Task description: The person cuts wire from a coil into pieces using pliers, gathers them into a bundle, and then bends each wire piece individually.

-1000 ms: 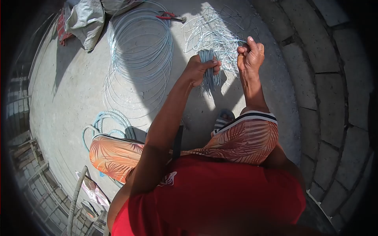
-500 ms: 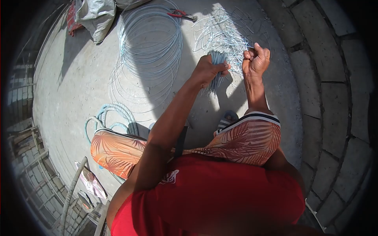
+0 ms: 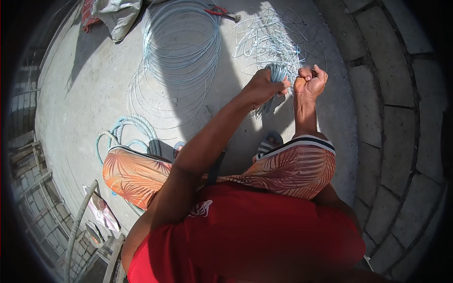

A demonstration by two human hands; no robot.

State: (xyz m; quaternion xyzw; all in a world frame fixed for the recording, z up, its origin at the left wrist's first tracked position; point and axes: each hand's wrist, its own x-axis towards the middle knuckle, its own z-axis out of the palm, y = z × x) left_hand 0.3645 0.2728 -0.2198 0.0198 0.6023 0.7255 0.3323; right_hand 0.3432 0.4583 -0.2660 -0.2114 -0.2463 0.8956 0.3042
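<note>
My left hand [image 3: 264, 88] is closed around a bundle of short cut wire pieces [image 3: 272, 89] that hang down from the fist. My right hand [image 3: 309, 81] is a fist right beside it, pinching what looks like one thin wire at the top of the bundle. Both hands are above the concrete floor, just in front of a loose pile of cut wires [image 3: 273, 40].
A large coil of wire [image 3: 181, 45] lies on the concrete at the left. Red-handled pliers [image 3: 222, 12] lie at the top. A grey sack [image 3: 118, 14] sits top left, a green rope [image 3: 125, 134] near my knee. Paving blocks [image 3: 401, 122] run along the right.
Both hands have come lower and closer together. The right hand's fingers, raised and loose a second ago, have curled into a fist next to the bundle.
</note>
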